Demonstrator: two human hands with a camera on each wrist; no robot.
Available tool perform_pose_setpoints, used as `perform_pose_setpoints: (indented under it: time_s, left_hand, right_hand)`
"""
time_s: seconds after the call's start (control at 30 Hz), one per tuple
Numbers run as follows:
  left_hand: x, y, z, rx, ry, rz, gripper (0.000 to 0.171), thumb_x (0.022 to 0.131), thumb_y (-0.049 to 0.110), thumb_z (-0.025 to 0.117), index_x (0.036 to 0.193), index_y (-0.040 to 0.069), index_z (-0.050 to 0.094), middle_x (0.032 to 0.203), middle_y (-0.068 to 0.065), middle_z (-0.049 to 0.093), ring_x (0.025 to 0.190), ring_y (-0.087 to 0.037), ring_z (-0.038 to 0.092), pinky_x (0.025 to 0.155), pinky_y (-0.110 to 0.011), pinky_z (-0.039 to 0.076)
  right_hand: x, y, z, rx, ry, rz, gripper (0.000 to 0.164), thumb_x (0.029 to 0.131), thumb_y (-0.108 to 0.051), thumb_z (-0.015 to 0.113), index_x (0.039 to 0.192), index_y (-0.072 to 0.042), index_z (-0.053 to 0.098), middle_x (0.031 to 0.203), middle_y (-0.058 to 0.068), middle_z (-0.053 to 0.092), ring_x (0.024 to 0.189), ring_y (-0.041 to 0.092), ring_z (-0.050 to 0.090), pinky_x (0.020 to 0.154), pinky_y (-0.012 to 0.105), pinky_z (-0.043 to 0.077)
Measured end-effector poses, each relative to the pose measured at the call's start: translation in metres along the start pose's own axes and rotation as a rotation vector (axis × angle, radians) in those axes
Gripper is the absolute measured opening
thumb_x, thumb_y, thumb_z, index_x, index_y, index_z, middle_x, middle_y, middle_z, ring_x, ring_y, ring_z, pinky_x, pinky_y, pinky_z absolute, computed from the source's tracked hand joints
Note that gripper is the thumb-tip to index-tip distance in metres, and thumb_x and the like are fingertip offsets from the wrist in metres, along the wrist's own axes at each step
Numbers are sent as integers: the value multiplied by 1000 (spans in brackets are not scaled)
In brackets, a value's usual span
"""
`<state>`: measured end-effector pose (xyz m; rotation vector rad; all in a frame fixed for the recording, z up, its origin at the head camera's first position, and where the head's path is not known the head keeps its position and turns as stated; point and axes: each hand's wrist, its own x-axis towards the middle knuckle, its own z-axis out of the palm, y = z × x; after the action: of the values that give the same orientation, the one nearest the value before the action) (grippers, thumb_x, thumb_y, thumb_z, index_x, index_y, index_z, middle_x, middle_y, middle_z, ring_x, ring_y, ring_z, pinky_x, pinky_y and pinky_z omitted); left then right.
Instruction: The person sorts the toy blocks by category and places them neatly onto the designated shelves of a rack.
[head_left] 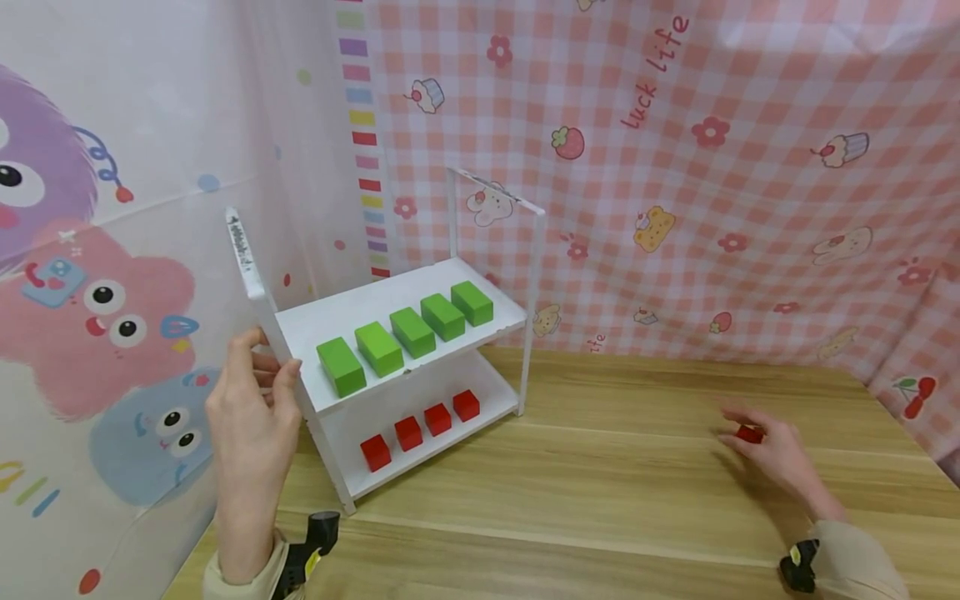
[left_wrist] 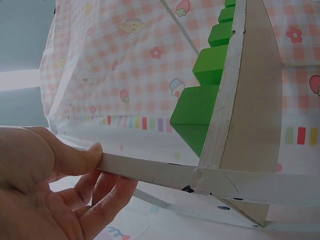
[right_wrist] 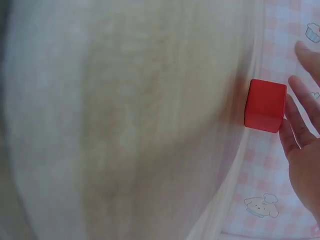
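Note:
A white two-tier rack (head_left: pixel 420 271) stands left of centre in the head view. On its upper shelf several green blocks (head_left: pixel 413 332) form a row; several red cubes (head_left: pixel 408 433) line the lower one. My left hand (head_left: pixel 255 417) holds the rack's near left upright, thumb on one side and fingers on the other, as the left wrist view also shows. Far to the right, my right hand (head_left: pixel 772 454) is around a single red cube (right_wrist: pixel 265 106) low over the wooden table. In the right wrist view its fingers lie beside that cube, with the thumb spread apart from it.
The wooden table (head_left: pixel 600 500) extends right from the rack. A pink checked cloth (head_left: pixel 622 183) hangs behind it, and a white cloth with cartoon figures (head_left: pixel 150 192) hangs along the left side. The rack's tall end frames rise above its upper shelf.

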<state>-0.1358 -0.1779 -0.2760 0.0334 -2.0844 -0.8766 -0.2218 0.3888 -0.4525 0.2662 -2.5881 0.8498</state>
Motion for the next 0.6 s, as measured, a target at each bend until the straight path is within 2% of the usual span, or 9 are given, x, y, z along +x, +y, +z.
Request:
perform_pose_setpoints:
  time_s: [0.2, 0.33, 0.6]
  left_hand:
    - [0, 0, 0, 5, -5, -3, 33, 90, 0, 59, 121, -5, 48, 90, -25, 60, 80, -38, 61, 67, 6, 29]
    - [0, 1, 0, 12, -6, -4, 33, 90, 1, 59, 121, -5, 48, 90, -25, 60, 80, -38, 61, 67, 6, 28]
    - [0, 0, -1, 15, -4, 1, 33, 91, 2, 59, 121, -6, 48, 89, -25, 60, 80, -39, 61, 67, 6, 28]
  right_hand:
    - [-4, 6, -5, -47, -41, 61, 41, 79, -12, 76, 117, 0, 64, 111, 28, 65, 81, -20, 44, 59, 8, 41]
    - [-7, 11, -9, -74, -70, 98, 46, 75, -12, 79, 116, 2, 64, 106, 29, 66, 79, -20, 43, 59, 11, 43]
    - [-11, 18, -12, -83, -122, 110, 47, 72, -1, 77, 115, 9, 60, 97, 32, 66, 70, -18, 46, 52, 18, 46]
